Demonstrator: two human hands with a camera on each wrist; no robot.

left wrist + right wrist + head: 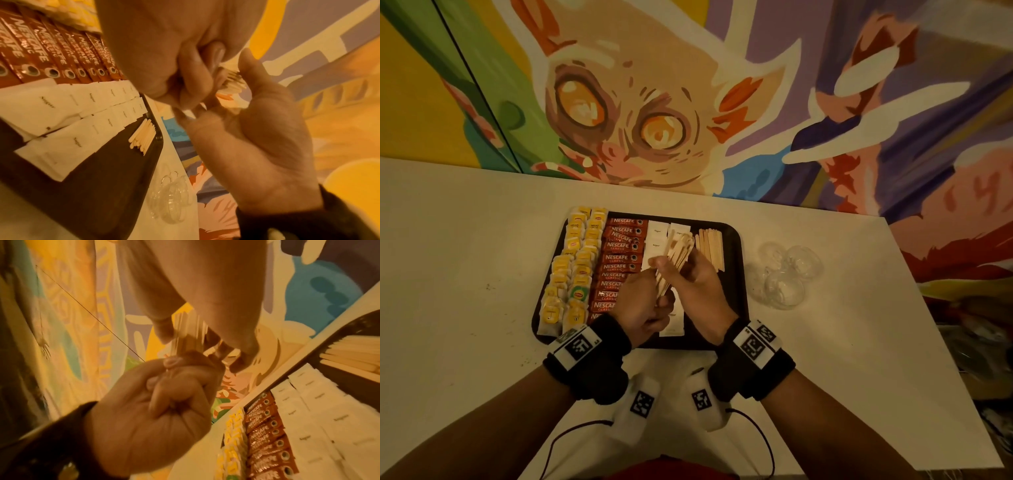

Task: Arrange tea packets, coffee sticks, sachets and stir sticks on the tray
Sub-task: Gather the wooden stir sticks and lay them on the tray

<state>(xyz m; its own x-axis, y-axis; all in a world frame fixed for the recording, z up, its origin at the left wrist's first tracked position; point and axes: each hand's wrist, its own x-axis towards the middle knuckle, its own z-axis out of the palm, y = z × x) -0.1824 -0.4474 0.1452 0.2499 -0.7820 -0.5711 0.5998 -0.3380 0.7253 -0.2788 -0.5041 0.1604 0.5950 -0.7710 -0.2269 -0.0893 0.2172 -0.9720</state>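
Note:
A black tray [732, 291] holds rows running front to back: yellow tea packets [578, 260] on the left, then red coffee sticks [619, 257], then white sugar sachets [657, 240]. A flat row of wooden stir sticks [710, 246] lies at the back right. Above the tray's middle, both hands hold a loose bundle of stir sticks [678, 253]. My left hand [643, 305] is fisted round the bundle's lower end [189, 337]. My right hand [695, 281] grips it higher up, with the thumb across it. The bundle's far ends [232, 81] fan out past the fingers.
Several clear glass cups [784, 274] stand on the white table [482, 257] just right of the tray. A painted wall [688, 102] rises behind the table. The table's right edge [941, 342] drops off to clutter.

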